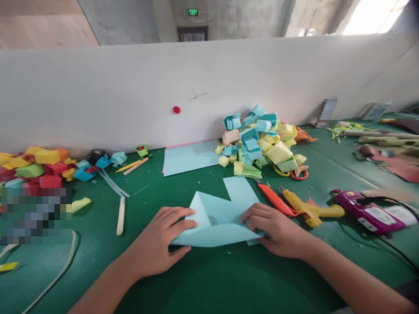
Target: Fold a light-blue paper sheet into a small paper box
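Note:
A light blue sheet of paper (pixel 224 213), partly folded, lies on the green table (pixel 209 274) in front of me. My left hand (pixel 163 240) pinches its left folded edge between thumb and fingers. My right hand (pixel 273 229) presses and grips the sheet's right edge with curled fingers. Both hands rest on the table surface with the paper between them.
Beside my right hand lie an orange utility knife (pixel 276 200), a yellow glue gun (pixel 310 209) and a purple tool (pixel 366 213). A pile of folded paper shapes (pixel 262 141) and flat blue sheets (pixel 190 158) sit behind. More coloured shapes (pixel 39 168) are at the left, sticks (pixel 121 216) nearby.

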`<state>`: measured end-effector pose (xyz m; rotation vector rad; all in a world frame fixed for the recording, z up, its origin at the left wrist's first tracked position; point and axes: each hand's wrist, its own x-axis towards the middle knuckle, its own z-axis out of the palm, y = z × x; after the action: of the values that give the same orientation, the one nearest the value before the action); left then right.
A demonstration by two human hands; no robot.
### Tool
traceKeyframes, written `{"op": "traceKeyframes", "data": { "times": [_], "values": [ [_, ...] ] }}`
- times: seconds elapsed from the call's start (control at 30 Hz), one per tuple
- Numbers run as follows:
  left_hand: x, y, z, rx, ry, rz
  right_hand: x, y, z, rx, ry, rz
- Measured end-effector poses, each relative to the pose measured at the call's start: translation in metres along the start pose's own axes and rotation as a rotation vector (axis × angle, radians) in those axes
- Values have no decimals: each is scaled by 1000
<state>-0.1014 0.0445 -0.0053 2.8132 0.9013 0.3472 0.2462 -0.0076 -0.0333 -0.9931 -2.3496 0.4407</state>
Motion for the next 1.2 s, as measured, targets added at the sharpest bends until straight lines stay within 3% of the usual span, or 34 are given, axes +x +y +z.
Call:
{"op": "traceKeyframes", "data": {
  "times": [0.33,0.6,0.9,1.2],
  "values": [
    [0,3,-3,-21,-25,31,-1,1,2,46,10,38],
    [0,-1,1,-130,-36,-43,-1,-1,0,41,12,79],
    [-2,-5,6,-82,102,-115,-3,4,2,-13,41,75],
    [-2,-4,8,-106,159,-158,-1,2,-2,-44,108,-38]
  ]
}}
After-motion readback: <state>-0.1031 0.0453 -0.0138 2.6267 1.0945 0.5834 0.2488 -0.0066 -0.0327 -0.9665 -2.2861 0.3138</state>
